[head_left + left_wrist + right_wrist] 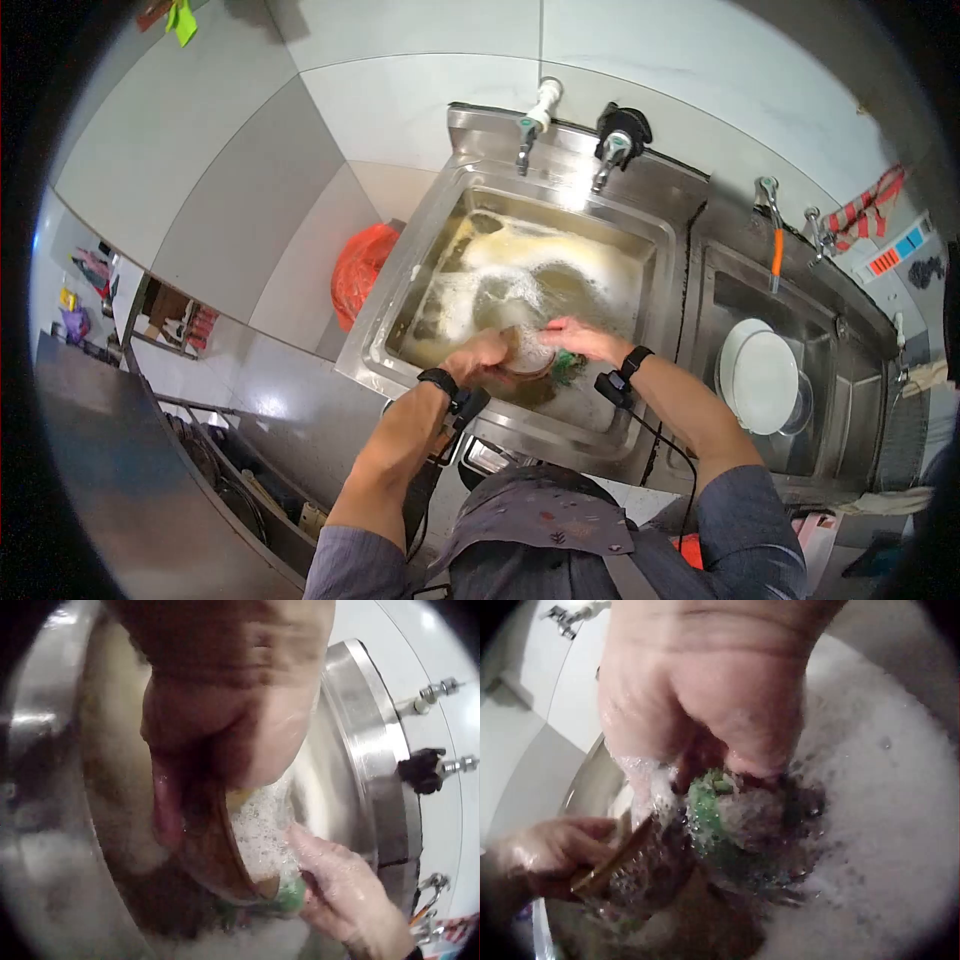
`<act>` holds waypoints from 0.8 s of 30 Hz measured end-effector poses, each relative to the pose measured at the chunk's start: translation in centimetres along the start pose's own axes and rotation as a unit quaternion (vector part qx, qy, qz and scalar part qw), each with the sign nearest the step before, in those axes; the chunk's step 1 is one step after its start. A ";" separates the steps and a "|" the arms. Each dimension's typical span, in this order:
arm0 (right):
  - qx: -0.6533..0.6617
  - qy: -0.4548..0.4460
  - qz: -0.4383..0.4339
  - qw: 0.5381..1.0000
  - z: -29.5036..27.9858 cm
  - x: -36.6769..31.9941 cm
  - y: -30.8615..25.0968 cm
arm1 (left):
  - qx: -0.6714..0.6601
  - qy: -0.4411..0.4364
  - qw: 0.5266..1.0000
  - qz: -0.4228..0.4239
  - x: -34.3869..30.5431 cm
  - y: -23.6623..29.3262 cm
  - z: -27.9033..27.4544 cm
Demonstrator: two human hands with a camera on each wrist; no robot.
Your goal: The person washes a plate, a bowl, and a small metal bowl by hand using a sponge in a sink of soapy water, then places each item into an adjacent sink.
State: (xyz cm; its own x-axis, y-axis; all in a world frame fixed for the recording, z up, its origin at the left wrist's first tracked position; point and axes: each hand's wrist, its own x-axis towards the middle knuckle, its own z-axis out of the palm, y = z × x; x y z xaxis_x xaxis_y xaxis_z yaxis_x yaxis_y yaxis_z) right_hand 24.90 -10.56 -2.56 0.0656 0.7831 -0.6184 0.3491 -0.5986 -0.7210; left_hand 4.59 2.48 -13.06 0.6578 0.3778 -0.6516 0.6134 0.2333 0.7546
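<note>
Over the soapy water of the left sink (660,300), the left hand (482,352) grips the rim of a brown bowl (530,362) with foam in it. In the left wrist view the bowl (214,851) is tilted, the thumb or a finger along its outside. The right hand (590,340) is at the bowl's other side, holding a green, mesh-like scrubber (709,810) against or beside it. Suds cover the right fingertips, and part of the scrubber lies under the hand.
White dishes (765,368) are stacked in the right sink (720,300). Taps (525,150) stand along the wall behind, one with a black cloth or glove (625,122). A red plastic bag (362,270) lies left of the sink.
</note>
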 end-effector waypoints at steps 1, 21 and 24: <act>0.074 0.074 0.047 0.993 -0.3 -0.6 0.2 | 0.005 -0.004 1.000 0.002 -0.1 0.7 0.3; -0.123 0.235 -0.086 0.960 -0.9 4.5 4.7 | -0.137 0.060 0.988 0.044 -1.7 6.4 6.0; -0.221 0.263 -0.119 0.932 1.3 6.9 7.1 | -0.147 0.111 0.981 0.054 -2.6 8.6 6.2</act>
State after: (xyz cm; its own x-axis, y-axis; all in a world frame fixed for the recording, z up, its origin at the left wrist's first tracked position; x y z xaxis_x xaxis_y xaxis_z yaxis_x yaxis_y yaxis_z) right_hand 26.60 -9.58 -12.35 0.3455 0.9286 -0.1354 0.7555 -0.3609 -0.5467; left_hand 10.87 -2.08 -5.40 0.5798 0.5930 -0.5587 0.3713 0.4181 0.8291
